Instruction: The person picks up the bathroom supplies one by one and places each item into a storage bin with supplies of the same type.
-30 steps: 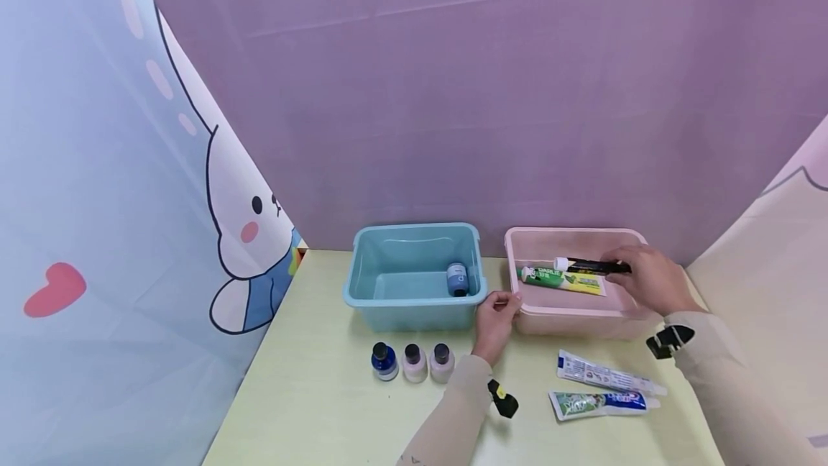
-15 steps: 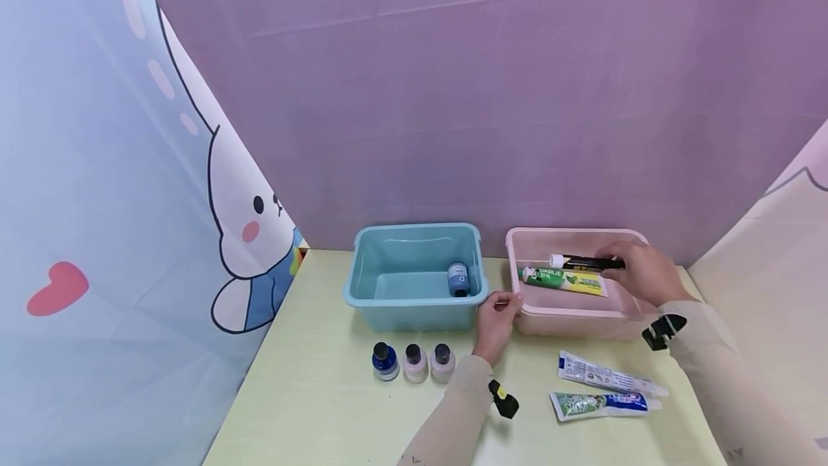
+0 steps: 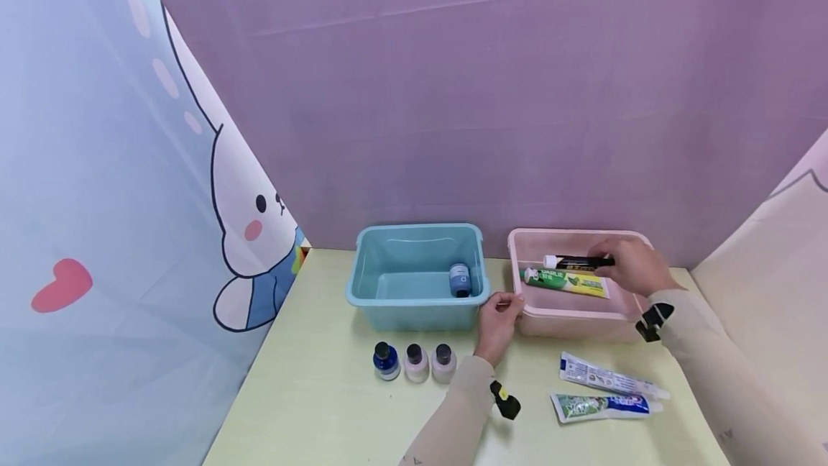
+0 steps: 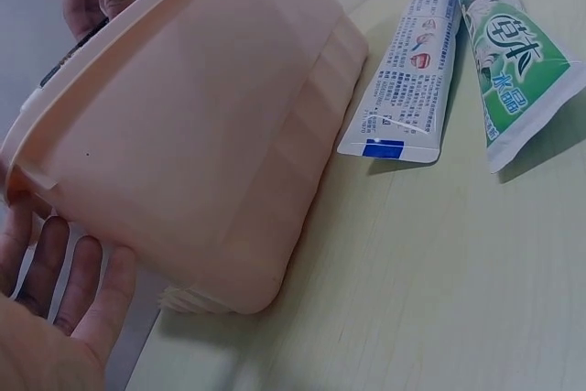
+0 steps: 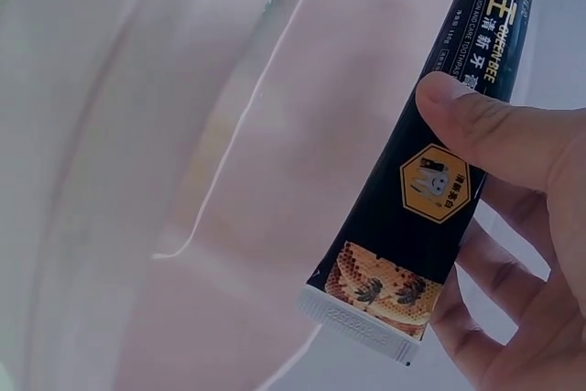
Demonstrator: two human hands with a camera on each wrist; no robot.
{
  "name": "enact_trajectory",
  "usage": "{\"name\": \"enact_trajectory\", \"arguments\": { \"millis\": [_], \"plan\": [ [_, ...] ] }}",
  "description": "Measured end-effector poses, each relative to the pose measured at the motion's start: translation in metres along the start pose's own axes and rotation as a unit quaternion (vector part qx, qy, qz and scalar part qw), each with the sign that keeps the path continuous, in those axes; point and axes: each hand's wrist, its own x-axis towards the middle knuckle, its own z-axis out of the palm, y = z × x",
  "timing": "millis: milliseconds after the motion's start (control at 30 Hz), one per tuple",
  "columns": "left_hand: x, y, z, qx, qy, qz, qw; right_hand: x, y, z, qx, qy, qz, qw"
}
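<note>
My right hand [image 3: 637,268] pinches a black toothpaste tube [image 5: 412,190] with a white cap, thumb on its printed face. It holds the tube over the pink bin [image 3: 582,313], above a green and yellow toothpaste tube [image 3: 563,281] lying inside. My left hand [image 3: 498,322] holds the pink bin's left front corner, its fingertips [image 4: 114,267] at the rim and wall. On the table in front of the bin lie a white toothpaste tube [image 4: 412,80] and a green and blue toothpaste tube [image 4: 513,61], their ends close together.
Left of the pink bin stands a light blue bin [image 3: 414,315] with a blue bottle [image 3: 460,279] inside. In front of it, a dark blue bottle [image 3: 386,364] and two pale pink bottles [image 3: 417,365] stand in a row. A purple curtain [image 3: 453,92] hangs behind.
My right hand has shifted slightly left over the pink bin, carrying the black toothpaste tube with it. My left hand stays at the bin's corner.
</note>
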Motion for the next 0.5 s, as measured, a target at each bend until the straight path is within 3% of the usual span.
{"name": "enact_trajectory", "arguments": {
  "millis": [267,500],
  "plan": [
    [-0.001,0.001,0.001,-0.006,0.0,0.007,1.0,0.01,0.0,0.006,-0.021,-0.008,-0.019,0.9996],
    [0.0,0.0,0.0,-0.011,0.001,0.007,0.9999,0.019,0.0,0.009,-0.036,-0.043,-0.015,0.9983]
  ]
}}
